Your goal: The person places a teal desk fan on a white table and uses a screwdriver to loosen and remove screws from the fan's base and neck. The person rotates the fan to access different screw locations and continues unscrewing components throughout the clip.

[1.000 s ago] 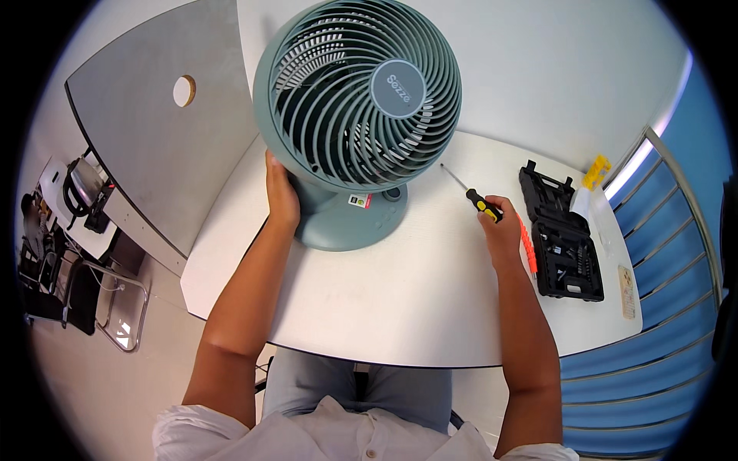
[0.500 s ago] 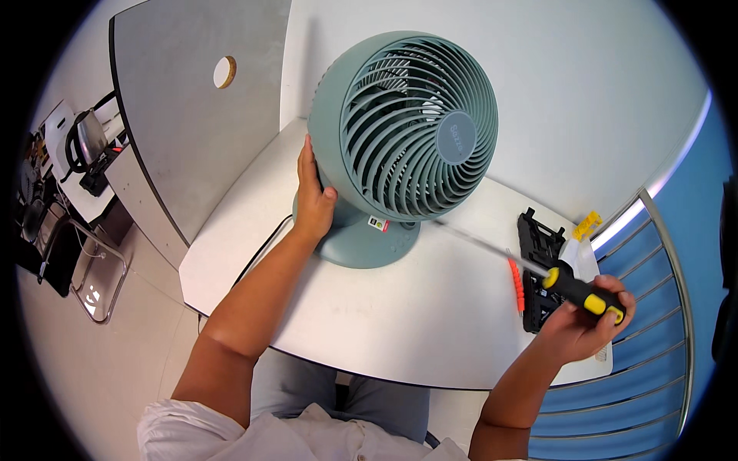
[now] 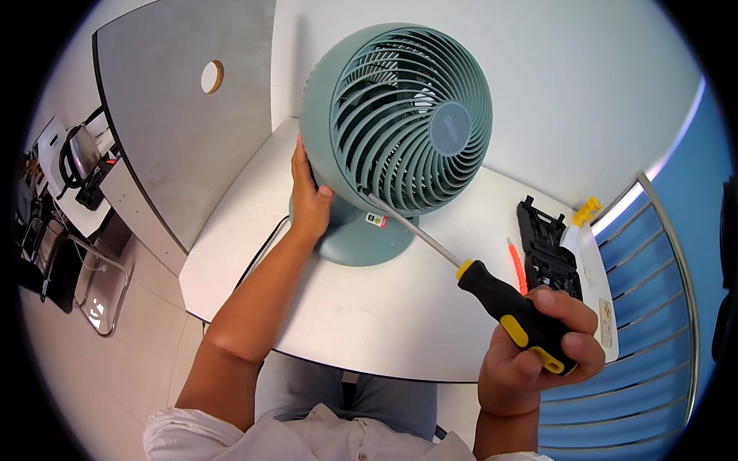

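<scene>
A sage-green desk fan [image 3: 315,115] stands upright on the white table [image 3: 369,323], its round grille of curved blades turned toward the right. My left hand [image 3: 311,200] grips the lower left side of the housing, thumb toward the front. In my right hand [image 3: 546,346] is a long screwdriver [image 3: 511,307] with a black and yellow handle, fingers wrapped round it. Its shaft points up and left, and the tip meets the grille's lower left edge in this view; whether it sits in a screw I cannot tell.
At the table's right lie an open black tool case [image 3: 550,253], an orange flexible shaft [image 3: 516,265] and a yellow piece [image 3: 587,211]. A metal railing [image 3: 676,269] runs beyond. A grey panel [image 3: 169,115] borders the left. A black cord [image 3: 261,250] trails off the left edge.
My right hand has brought the screwdriver left and nearer, its tip rising from below the fan head to the grille's lower edge. The left hand keeps its hold on the fan.
</scene>
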`<control>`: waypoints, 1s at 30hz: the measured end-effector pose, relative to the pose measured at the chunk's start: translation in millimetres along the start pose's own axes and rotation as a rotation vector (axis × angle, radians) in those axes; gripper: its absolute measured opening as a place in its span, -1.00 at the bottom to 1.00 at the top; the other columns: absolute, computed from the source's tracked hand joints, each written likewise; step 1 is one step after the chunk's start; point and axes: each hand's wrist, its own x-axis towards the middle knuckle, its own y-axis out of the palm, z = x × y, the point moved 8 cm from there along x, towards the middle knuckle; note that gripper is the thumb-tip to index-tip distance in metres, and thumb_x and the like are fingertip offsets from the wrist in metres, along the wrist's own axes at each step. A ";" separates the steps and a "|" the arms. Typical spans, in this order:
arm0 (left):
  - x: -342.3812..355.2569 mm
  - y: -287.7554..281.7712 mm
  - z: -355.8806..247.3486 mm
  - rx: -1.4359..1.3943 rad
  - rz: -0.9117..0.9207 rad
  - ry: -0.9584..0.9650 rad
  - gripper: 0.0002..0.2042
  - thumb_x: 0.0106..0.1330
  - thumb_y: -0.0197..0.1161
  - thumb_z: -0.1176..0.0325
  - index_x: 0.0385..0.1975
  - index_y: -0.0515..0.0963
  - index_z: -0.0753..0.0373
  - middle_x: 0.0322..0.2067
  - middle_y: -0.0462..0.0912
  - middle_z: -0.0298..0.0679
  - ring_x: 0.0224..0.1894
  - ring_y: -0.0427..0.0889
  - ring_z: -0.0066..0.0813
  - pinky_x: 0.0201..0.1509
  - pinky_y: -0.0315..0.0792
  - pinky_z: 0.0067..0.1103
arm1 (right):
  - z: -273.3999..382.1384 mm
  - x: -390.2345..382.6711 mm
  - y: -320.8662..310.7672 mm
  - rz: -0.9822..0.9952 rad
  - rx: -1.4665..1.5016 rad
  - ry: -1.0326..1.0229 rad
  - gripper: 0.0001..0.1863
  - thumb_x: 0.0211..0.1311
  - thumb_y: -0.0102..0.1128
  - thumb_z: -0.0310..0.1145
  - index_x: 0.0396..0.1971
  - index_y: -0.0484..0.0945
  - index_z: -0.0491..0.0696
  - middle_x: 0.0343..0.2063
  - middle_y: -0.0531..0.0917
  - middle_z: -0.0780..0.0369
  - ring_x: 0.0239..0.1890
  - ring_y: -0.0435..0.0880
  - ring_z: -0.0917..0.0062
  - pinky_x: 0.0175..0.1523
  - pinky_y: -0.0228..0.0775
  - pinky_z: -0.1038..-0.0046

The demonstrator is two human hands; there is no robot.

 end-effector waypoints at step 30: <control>0.0 6.0 -8.8 -0.102 -0.002 0.131 -0.07 0.23 -0.18 -0.39 0.34 -0.06 0.35 0.31 0.05 0.00 0.37 0.03 -0.16 0.40 -0.12 -0.32 | 9.7 43.6 22.1 0.195 0.232 -0.214 -0.70 -0.19 0.24 -0.61 -0.34 0.48 -0.11 -0.27 0.60 -0.05 -0.55 0.61 0.40 -0.51 0.48 0.51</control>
